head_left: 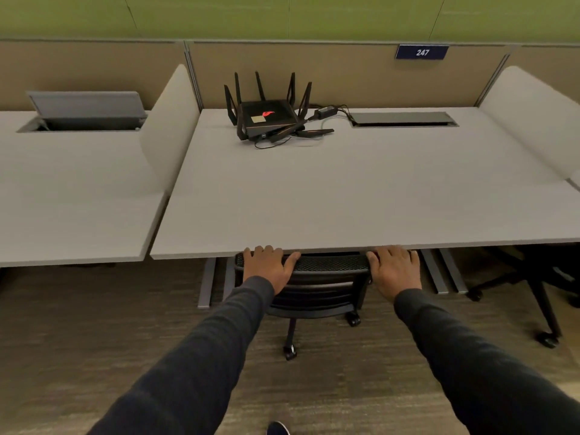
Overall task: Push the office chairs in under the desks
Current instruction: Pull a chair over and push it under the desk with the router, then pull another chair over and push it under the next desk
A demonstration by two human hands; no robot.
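I am pressing both palms onto the top edge of the chair's mesh backrest [329, 263], at the lower centre of the frame: my left hand [270, 266] is lying flat over its left corner with the thumb spread along the rim, and my right hand [395, 270] is covering the right corner the same way. Neither grip is really closing around the backrest; the fingers are lying loosely extended over the top, resting rather than clamping, which I judge is enough for a straight push. I am spacing the hands at the two corners so that the chair [314, 296] is rolling squarely and not swivelling. My fingertips are touching or nearly touching the front edge of the bench [345, 199], so the chair is sitting almost fully underneath, with only its back and rear casters showing. Both arms in dark sleeves are reaching forward, nearly straight. On the bench top, toward upper centre, a router [270, 116] is sitting clear of everything. At the right edge, another chair's legs [539, 306] are showing beneath the bench.
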